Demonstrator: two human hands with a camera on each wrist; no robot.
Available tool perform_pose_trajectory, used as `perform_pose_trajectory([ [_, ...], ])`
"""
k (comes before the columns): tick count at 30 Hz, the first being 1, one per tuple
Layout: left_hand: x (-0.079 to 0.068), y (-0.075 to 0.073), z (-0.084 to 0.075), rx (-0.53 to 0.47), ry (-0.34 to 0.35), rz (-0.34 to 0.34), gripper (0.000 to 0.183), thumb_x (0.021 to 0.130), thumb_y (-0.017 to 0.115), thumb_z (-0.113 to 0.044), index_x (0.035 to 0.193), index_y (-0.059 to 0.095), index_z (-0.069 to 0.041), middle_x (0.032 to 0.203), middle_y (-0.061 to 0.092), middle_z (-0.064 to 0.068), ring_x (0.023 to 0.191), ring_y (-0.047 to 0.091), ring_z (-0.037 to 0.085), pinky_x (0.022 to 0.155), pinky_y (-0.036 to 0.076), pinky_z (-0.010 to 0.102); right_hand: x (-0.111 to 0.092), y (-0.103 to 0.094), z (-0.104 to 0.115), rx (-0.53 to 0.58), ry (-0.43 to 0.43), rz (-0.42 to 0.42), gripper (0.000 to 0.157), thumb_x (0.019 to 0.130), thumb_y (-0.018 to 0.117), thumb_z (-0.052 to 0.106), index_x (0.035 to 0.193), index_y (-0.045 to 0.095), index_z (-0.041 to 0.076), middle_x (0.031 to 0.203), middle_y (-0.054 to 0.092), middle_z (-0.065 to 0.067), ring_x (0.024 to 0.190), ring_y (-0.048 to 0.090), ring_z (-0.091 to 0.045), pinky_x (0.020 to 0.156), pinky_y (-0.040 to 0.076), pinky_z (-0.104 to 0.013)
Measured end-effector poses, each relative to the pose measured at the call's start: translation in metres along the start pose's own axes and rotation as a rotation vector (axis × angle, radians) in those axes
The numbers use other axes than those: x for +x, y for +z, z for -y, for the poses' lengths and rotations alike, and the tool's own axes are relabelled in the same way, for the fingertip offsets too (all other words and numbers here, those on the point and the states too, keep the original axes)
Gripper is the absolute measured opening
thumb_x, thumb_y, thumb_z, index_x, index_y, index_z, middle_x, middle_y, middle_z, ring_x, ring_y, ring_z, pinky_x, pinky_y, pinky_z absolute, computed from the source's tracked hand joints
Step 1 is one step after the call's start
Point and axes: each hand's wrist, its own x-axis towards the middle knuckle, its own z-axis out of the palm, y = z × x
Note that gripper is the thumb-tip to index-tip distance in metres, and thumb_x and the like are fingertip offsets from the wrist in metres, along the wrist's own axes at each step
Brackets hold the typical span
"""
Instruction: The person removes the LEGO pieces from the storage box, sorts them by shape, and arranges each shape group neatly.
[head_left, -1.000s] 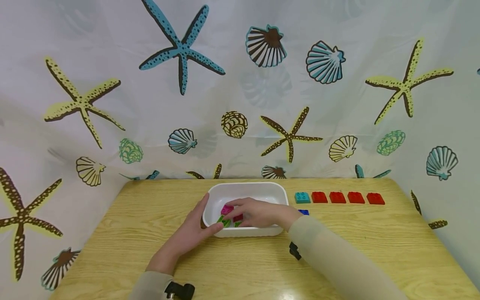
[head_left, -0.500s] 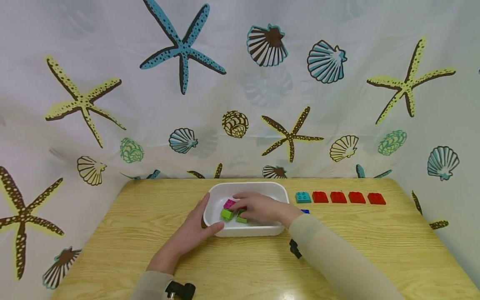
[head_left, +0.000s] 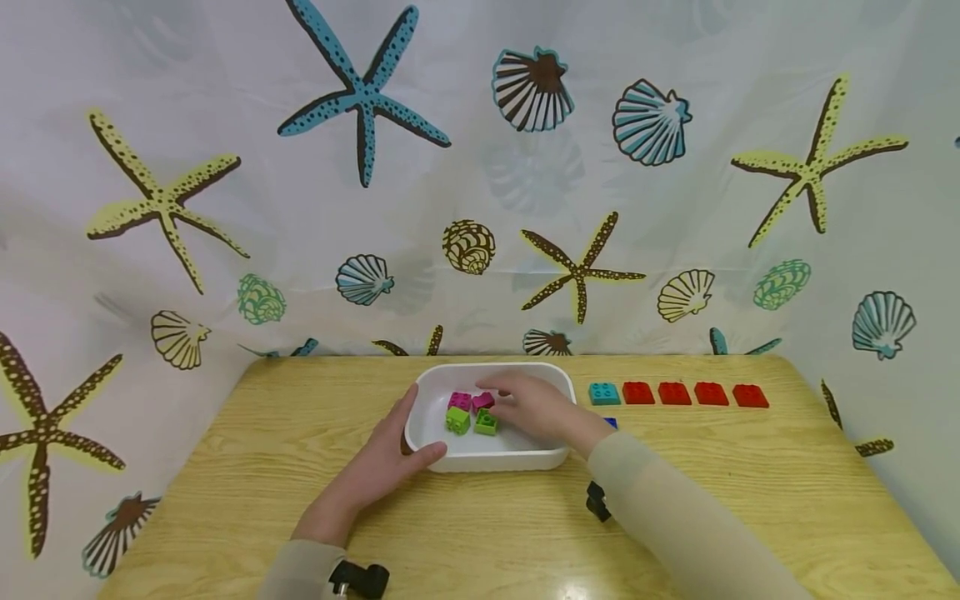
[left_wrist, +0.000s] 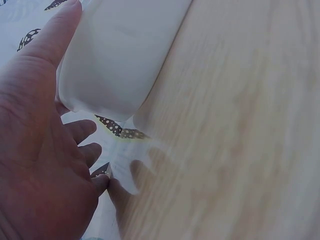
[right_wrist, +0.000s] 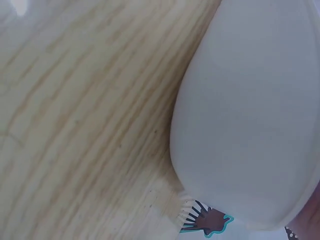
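My left hand point(head_left: 386, 446) holds the left end of a white plastic tub point(head_left: 480, 460), its thumb at the front rim and its fingers along the left side. In the left wrist view the thumb lies along the tub's wall point(left_wrist: 120, 55). Inside the tub are a magenta toy brick point(head_left: 460, 401), a second magenta brick point(head_left: 483, 401), a lime brick point(head_left: 457, 420) and a green brick point(head_left: 486, 422). My right hand point(head_left: 536, 407) reaches over the tub's right part, thumb and fingers apart beside the right-hand bricks. Its palm side is hidden.
Right of the tub, a teal brick point(head_left: 604, 393) and several red bricks point(head_left: 674, 393) stand in a row on the wooden table point(head_left: 480, 525). A blue brick point(head_left: 611, 422) is partly hidden behind the right wrist. A patterned curtain point(head_left: 405, 217) closes off the back.
My right hand has drawn back to the right, baring more of the bricks. The green and magenta bricks have shifted toward the tub's far side. My left hand stays at the tub.
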Motion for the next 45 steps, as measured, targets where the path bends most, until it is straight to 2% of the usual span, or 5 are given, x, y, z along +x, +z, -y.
perform_pose_trajectory([
  [8,-0.001,-0.001,0.001,0.005,-0.002,0.001,0.112,0.104,0.078,-0.046,0.179,0.000,-0.013,0.184,0.008,0.017,0.168,0.012,0.043,0.131,0.019,0.062,0.006,0.007,0.003,-0.059,0.018,-0.026,0.045,0.115,0.063,0.024,0.157,0.062,0.010,0.152,0.066,-0.009,0.138,0.063,-0.028,0.120,0.047,-0.047],
  [17,0.000,-0.001,-0.002,-0.001,0.019,-0.003,0.111,0.105,0.078,-0.044,0.178,0.001,-0.010,0.184,0.008,0.019,0.168,0.013,0.043,0.131,0.019,0.062,0.013,0.013,0.001,-0.089,0.073,-0.060,0.043,0.115,0.063,0.033,0.154,0.066,0.014,0.150,0.068,-0.006,0.144,0.060,-0.026,0.123,0.044,-0.047],
  [30,0.000,-0.001,0.001,-0.008,0.023,-0.001,0.111,0.105,0.078,-0.044,0.178,0.001,-0.010,0.184,0.009,0.019,0.168,0.013,0.043,0.131,0.019,0.062,0.016,0.015,0.000,-0.069,0.032,-0.101,0.026,0.112,0.068,0.030,0.130,0.080,0.015,0.120,0.078,0.001,0.115,0.070,-0.018,0.108,0.055,-0.041],
  [37,0.001,-0.001,0.002,-0.007,0.027,-0.003,0.112,0.105,0.078,-0.044,0.178,0.001,-0.011,0.184,0.008,0.018,0.168,0.014,0.042,0.131,0.020,0.062,0.017,0.015,-0.001,-0.055,0.054,-0.108,0.024,0.110,0.071,0.035,0.124,0.079,0.017,0.113,0.076,0.005,0.108,0.069,-0.014,0.104,0.056,-0.039],
  [45,0.001,-0.001,0.001,-0.005,0.025,0.001,0.111,0.105,0.078,-0.042,0.178,0.000,-0.010,0.184,0.008,0.018,0.168,0.013,0.043,0.131,0.018,0.062,0.018,0.015,-0.002,-0.016,0.060,-0.122,0.017,0.106,0.078,0.031,0.116,0.076,0.017,0.107,0.074,0.006,0.100,0.066,-0.013,0.098,0.057,-0.037],
])
